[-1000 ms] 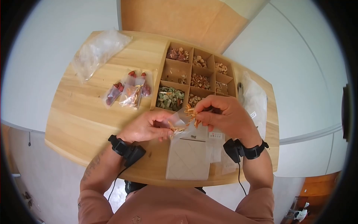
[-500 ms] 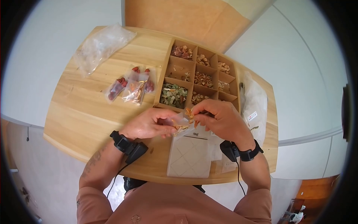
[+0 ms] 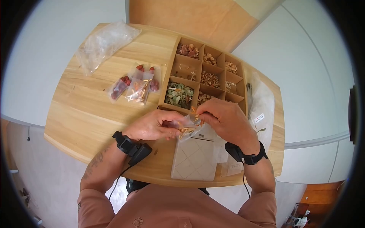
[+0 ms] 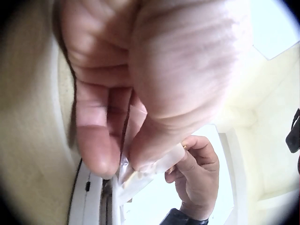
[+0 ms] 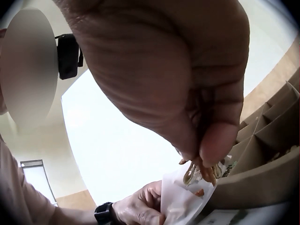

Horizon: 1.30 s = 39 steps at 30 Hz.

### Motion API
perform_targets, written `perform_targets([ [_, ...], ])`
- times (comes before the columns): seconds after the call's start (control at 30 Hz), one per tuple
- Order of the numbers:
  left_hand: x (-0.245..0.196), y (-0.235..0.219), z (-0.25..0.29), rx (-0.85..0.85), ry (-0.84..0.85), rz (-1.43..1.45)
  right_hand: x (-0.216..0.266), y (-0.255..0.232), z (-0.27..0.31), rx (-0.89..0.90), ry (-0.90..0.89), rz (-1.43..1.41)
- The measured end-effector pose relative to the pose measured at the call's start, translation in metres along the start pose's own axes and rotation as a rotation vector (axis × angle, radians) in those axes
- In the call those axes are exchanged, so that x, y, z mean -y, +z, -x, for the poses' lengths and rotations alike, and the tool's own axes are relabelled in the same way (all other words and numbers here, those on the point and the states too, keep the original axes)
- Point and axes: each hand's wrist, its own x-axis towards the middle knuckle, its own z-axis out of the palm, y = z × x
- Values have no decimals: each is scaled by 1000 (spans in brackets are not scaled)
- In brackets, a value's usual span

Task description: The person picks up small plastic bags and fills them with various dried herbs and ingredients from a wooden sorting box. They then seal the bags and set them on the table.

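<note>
My left hand (image 3: 156, 126) grips a small translucent plastic bag (image 3: 185, 122) between thumb and fingers, its mouth towards the right hand. Orange and pale dried strips lie inside the bag. Right at the bag's mouth, my right hand (image 3: 228, 121) pinches a few more dried strips (image 5: 205, 172) with thumb and fingertips. In the right wrist view these strips hang down into the bag's opening. The left wrist view shows the left thumb (image 4: 161, 136) pressed on the bag. Below the hands lies a whitish flat box with a diamond pattern (image 3: 194, 159).
Beyond the hands stands a divided cardboard box (image 3: 162, 99) with dried ingredients in its compartments. Several filled small bags (image 3: 140, 89) lie to its left. A large clear plastic bag (image 3: 108, 43) is at the far left, another plastic bag (image 3: 264, 98) at the right.
My right hand has lowered its dried strips closer into the bag's mouth. The left hand keeps its hold on the bag, and the head view has shifted slightly.
</note>
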Motion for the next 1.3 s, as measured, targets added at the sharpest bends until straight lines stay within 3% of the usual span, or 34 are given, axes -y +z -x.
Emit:
perform_targets([
  [0.13, -1, 1, 0, 1, 0, 10, -4, 11, 2, 8, -75, 19],
  [1.03, -2, 4, 2, 1, -3, 68, 7, 14, 4, 104, 95, -163],
  [1.23, 0, 3, 1, 8, 16, 52, 3, 14, 6, 35, 64, -128],
  [1.3, 2, 3, 1, 10, 19, 52, 5, 11, 8, 85, 130, -163],
])
